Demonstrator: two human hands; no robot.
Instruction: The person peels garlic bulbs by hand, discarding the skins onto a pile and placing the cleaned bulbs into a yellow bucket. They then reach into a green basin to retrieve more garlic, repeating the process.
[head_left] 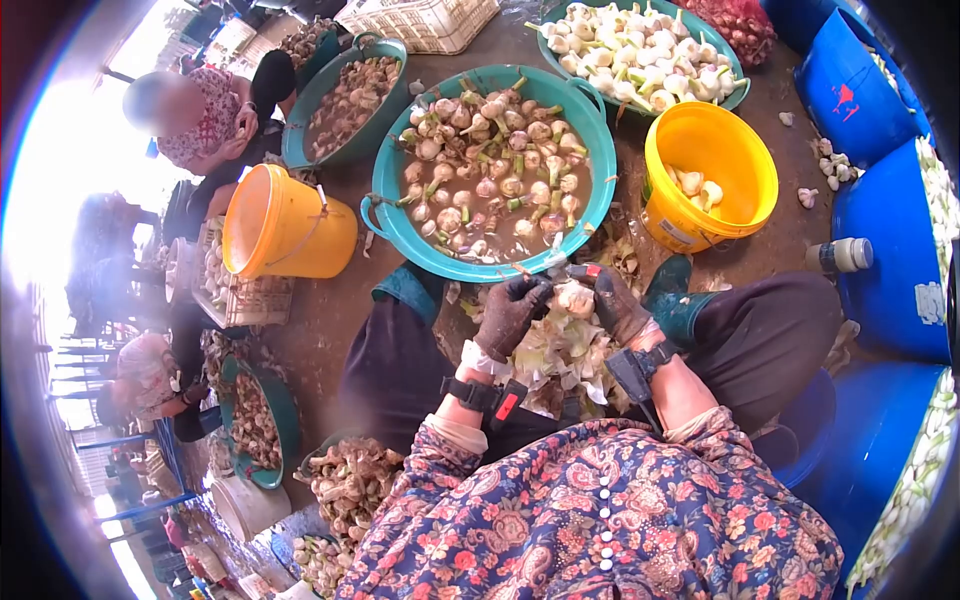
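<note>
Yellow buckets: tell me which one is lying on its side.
The yellow bucket on the left, beside the teal basin, lies tipped. The other yellow bucket stands upright with peeled garlic inside.

Muddy ground (330, 320), glaring daylight left

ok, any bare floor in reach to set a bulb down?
Bare ground lies between the yellow bucket and the blue barrel, broken by loose bulbs and a bottle. Another strip runs between the teal basin and the orange bucket. Crowded: the lap, under both hands, is heaped with garlic peelings.
</note>
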